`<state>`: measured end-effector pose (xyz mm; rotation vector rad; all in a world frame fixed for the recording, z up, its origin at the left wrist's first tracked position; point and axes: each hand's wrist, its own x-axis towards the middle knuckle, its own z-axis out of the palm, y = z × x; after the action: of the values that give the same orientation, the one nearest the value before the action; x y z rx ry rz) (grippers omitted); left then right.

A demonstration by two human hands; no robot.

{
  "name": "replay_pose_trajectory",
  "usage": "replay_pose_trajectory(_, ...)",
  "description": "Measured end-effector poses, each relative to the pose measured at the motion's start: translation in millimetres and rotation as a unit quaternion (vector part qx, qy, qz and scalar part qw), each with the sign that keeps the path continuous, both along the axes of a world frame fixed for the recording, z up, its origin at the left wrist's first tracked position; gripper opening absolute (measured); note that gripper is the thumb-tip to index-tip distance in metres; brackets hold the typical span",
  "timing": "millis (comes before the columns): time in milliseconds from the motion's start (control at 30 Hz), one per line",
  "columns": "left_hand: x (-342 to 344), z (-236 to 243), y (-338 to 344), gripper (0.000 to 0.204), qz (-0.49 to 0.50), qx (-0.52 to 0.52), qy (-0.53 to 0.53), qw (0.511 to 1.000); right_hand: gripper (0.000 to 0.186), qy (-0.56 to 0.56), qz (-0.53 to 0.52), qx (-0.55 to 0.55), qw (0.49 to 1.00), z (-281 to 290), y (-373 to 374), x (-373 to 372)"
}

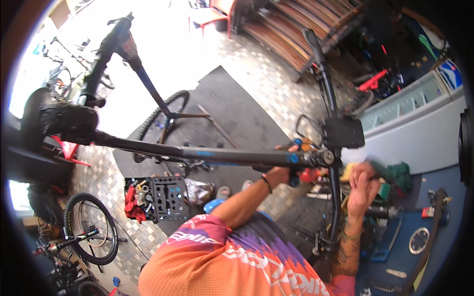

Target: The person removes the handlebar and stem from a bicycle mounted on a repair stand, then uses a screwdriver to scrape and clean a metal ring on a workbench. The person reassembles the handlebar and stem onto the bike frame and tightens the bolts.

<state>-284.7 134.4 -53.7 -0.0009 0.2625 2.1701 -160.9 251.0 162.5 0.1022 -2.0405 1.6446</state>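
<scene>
A dark bicycle frame [222, 157] with blue marks runs across the middle, gripped at its left end by a bulky black clamp [74, 121]. At its right end sit the handlebar [326, 89] and a black box-shaped thing [343, 132]. My left hand [278, 176] reaches under the front of the frame tube, which hides most of its fingers. To the right of the handlebar, my right hand [364, 190] is raised with fingers closed. A dark smear of motion [377, 169] lies beside its fingertips; what it holds cannot be made out.
An open tool case [170, 197] lies on the floor at lower left, near a bicycle wheel [91, 228]. A blue bench [395, 237] at right carries a toothed ring [419, 240] and a green cloth [399, 177]. Beyond stand a wooden slatted bench [286, 34] and a red chair [216, 17].
</scene>
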Motion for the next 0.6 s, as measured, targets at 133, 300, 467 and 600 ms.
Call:
replay_pose_trajectory(133, -0.7, -49.8, 18.5, 0.055, -0.039, -0.007, 0.001, 0.999, 0.024, 0.011, 0.023, 0.433, 0.901, 6.1, 17.8, -3.8)
replay_pose_trajectory(300, -2.7, -36.0, 3.6, 0.05, -0.027, -0.024, 0.01, 0.999, 0.043, -0.018, -0.051, 0.511, 0.858, 17.5, -22.2, -31.9)
replay_pose_trajectory(467, 2.9, -9.3, -2.6, 0.046, -0.021, -0.042, -0.032, 0.998, 0.049, -0.076, -0.045, 0.491, 0.867, 21.1, -24.6, -29.1)
replay_pose_trajectory(600, 0.7, -29.1, -0.2, 0.047, -0.024, -0.006, -0.003, 1.0, 0.045, -0.009, -0.007, 0.463, 0.886, 12.6, -25.3, -38.8)
